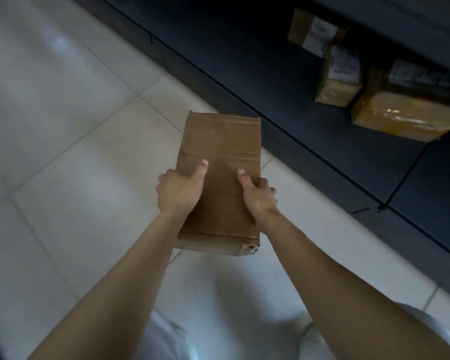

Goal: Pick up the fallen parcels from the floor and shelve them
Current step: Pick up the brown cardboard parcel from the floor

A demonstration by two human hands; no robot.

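Observation:
A plain brown cardboard parcel point(220, 152) is held flat above the tiled floor in the middle of the head view. My left hand point(178, 189) grips its left edge with the thumb on top. On its right edge my right hand point(257, 194) grips the same way. The dark low shelf point(283, 74) lies ahead and to the right, its front edge just beyond the parcel's far right corner.
Three taped parcels stand on the shelf at the upper right: a small one point(313, 32) at the back, a taller one point(339, 76), and a wide one point(405, 110) near the front. The pale tiled floor point(63, 126) spreads to the left.

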